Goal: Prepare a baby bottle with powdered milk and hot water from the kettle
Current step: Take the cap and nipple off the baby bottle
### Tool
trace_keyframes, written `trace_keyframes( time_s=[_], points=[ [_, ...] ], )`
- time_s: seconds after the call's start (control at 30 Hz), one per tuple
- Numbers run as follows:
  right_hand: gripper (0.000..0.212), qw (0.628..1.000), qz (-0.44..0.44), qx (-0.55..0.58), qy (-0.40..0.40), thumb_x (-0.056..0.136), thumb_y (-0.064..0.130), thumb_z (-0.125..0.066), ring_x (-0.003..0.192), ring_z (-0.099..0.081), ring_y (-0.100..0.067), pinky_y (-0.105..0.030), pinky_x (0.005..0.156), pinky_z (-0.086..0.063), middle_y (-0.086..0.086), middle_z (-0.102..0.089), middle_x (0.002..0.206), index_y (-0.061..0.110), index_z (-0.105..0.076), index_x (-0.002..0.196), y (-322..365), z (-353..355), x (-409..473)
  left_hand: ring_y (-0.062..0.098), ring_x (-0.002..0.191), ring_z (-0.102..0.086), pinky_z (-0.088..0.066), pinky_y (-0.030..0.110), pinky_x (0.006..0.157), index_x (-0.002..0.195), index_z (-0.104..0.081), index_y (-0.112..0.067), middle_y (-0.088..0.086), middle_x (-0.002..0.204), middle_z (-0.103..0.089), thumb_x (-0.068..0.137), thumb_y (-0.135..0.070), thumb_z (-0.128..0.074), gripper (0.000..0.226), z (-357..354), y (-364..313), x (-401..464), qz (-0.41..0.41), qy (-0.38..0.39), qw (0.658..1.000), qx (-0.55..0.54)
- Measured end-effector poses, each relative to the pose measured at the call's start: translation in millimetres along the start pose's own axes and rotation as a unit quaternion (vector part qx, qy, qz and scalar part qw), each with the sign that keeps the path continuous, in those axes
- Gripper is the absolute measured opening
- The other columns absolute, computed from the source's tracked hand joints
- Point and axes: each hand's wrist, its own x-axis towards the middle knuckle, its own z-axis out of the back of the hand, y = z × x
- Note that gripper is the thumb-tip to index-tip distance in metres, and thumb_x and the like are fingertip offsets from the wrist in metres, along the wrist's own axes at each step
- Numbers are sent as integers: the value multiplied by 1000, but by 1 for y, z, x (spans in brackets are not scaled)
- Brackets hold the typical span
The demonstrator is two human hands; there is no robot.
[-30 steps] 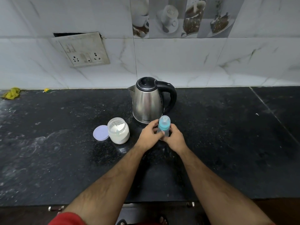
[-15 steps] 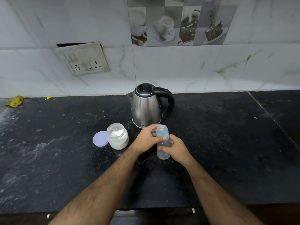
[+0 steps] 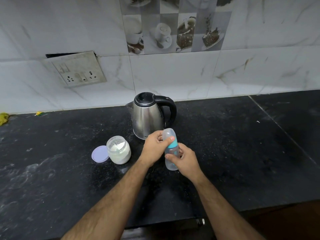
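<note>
A clear baby bottle (image 3: 171,164) with a teal collar and a clear cap is lifted above the black counter (image 3: 225,144), tilted slightly. My right hand (image 3: 186,161) grips its lower body. My left hand (image 3: 155,147) grips the cap end, thumb on the collar. Just behind stands a steel kettle (image 3: 147,116) with a black lid and handle, lid shut. To the left, an open jar of white milk powder (image 3: 119,150) stands with its lilac lid (image 3: 99,154) lying beside it.
A switch and socket plate (image 3: 76,71) hangs on the tiled wall at the back left. A yellow scrap (image 3: 3,118) lies at the counter's far left edge. A seam (image 3: 280,129) crosses the counter on the right.
The bottle has come up off the counter and tilted. My right hand slid down to its lower body while my left stayed on the cap end. The camera tipped upward.
</note>
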Motion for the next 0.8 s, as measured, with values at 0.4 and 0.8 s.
trace_keyframes(
  time_s=[0.4,0.8],
  points=[
    [35,998,-60,4,-33,80,28,-82,95,-69,-7,-33,87,-57,7,-71,102,24,-63,109,-5,12,-2,8,99,-70,-57,33,90,109,-66,-25,-6,103,-74,78,-33,-80,35,-14,-6,13,-27,-28,999,-11],
    [47,978,-107,2,-178,79,26,-83,103,-64,-12,-32,88,-54,5,-65,111,19,-58,118,-31,62,5,7,96,-68,-55,30,92,104,-65,-32,-8,101,-73,79,-17,-82,34,-30,15,37,-4,-25,998,58]
  ],
)
